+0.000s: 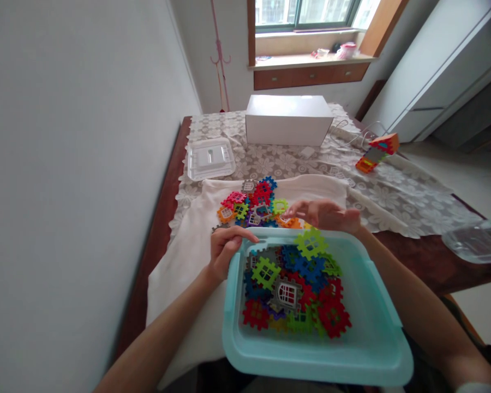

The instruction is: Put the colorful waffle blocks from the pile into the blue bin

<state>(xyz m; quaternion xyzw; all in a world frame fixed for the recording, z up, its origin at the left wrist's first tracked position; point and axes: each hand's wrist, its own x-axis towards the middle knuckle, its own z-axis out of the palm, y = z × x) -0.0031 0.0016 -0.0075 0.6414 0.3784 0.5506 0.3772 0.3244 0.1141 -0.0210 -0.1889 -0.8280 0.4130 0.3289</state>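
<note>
Nearest me is a pale teal tub (374, 322), its toothed plastic pieces (287, 295) in red, blue, green and grey heaped toward the left and far side. The person's left hand (225, 252) grips the far left corner of the rim, forefinger laid along it. The right hand (325, 215) is spread loosely above the far rim, nothing visible in its grasp; I can't tell whether its fingertips touch the pile (253, 204) of similar pieces just beyond. That pile sits on a white cloth (184, 295), its near edge hidden by the tub.

Dark wood shows along the left of the table (157, 218). Off to the right is a clear plastic container (477, 241). Farther over, on the flowered lace cover (270, 166), are a translucent lid (225, 164) at left, an orange-and-red built shape (378, 153) at right and, between them, a long white box (288, 130). Beyond stand a pink coat stand (218, 49), a window (311, 12) and, right, a pale cabinet (429, 60).
</note>
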